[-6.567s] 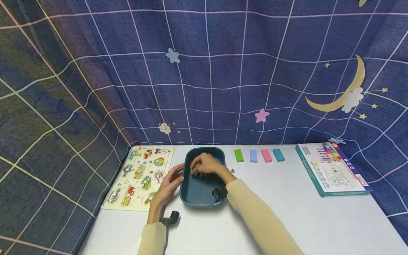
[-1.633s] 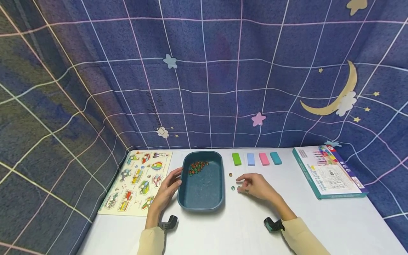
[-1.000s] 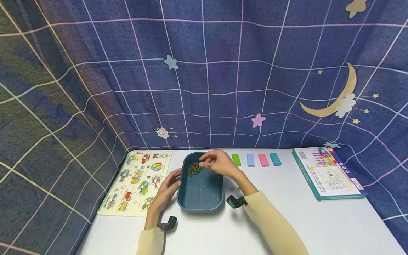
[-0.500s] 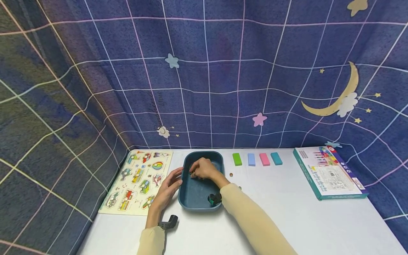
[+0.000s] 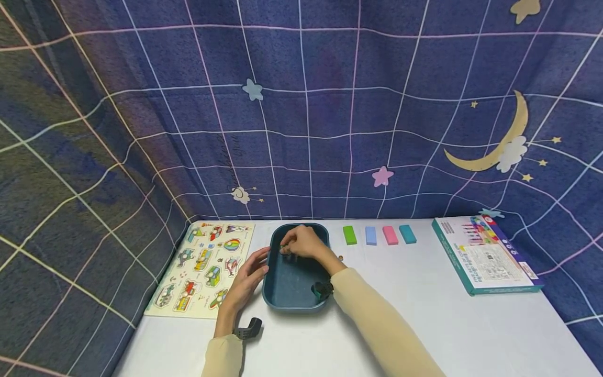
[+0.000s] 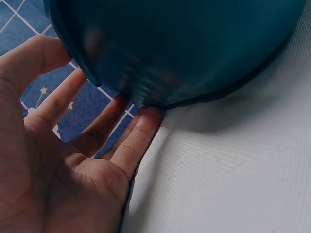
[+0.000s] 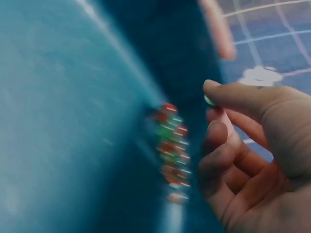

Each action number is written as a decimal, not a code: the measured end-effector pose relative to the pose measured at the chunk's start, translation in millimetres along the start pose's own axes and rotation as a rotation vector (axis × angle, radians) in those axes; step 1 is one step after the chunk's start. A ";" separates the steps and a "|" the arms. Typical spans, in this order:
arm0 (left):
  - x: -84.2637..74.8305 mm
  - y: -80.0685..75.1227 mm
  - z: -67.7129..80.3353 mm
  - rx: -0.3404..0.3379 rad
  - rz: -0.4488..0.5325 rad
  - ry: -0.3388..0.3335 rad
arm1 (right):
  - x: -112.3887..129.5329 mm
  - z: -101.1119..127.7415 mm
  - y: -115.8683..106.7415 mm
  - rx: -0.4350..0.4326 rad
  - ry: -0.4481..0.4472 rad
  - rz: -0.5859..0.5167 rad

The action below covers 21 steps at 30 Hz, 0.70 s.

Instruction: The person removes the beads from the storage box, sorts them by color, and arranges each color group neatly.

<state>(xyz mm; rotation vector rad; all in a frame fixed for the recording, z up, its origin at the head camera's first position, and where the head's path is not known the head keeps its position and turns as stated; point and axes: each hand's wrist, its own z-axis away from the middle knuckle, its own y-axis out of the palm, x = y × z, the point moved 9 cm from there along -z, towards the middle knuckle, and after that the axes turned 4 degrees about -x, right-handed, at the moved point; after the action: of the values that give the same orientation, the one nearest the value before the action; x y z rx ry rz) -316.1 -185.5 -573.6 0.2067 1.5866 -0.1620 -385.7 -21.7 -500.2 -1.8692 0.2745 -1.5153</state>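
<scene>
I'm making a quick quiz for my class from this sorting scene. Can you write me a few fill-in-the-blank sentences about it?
1. The right hand reaches into the dark teal ____, above the beads.
2. The left hand touches the tray on the side towards the vehicle ____.
3. Behind the tray's right lie ____ coloured blocks in a row, the green block nearest it.

Missing words: tray; puzzle; four

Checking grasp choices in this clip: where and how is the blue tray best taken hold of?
Probably by the rim of a long side, coming from the left. The tray is a long, rounded basin with a raised wall, and the left hand already rests open against its left wall. The right hand is over the beads in its far end.
</scene>
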 end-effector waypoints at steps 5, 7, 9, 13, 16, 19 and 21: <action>1.3 -1.1 0.5 -0.005 -0.003 -0.010 | 0.5 15.1 -38.8 -0.028 -0.021 -0.096; 0.7 -1.6 0.6 -0.011 0.001 -0.010 | -4.3 25.2 -54.3 -0.036 -0.021 -0.117; -0.7 -1.7 0.4 -0.013 -0.001 -0.003 | -11.2 36.1 -69.6 -0.055 -0.027 -0.115; -1.6 -1.8 -0.3 -0.011 -0.014 0.005 | -33.1 62.5 -97.1 -0.113 -0.020 -0.076; -1.1 -1.0 0.2 -0.009 -0.018 -0.002 | -56.4 87.1 -111.1 -0.151 0.006 -0.041; -1.5 1.7 0.4 -0.003 -0.010 0.000 | -81.5 111.5 -115.8 -0.159 0.006 -0.004; -2.4 1.9 0.6 0.002 -0.004 -0.001 | -96.1 124.8 -113.5 -0.146 0.005 0.007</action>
<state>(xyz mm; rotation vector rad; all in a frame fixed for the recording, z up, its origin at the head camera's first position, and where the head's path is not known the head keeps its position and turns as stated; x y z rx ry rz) -315.0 -183.9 -571.2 0.2048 1.5858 -0.1667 -328.3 163.5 -510.8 -1.9748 0.4031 -1.5310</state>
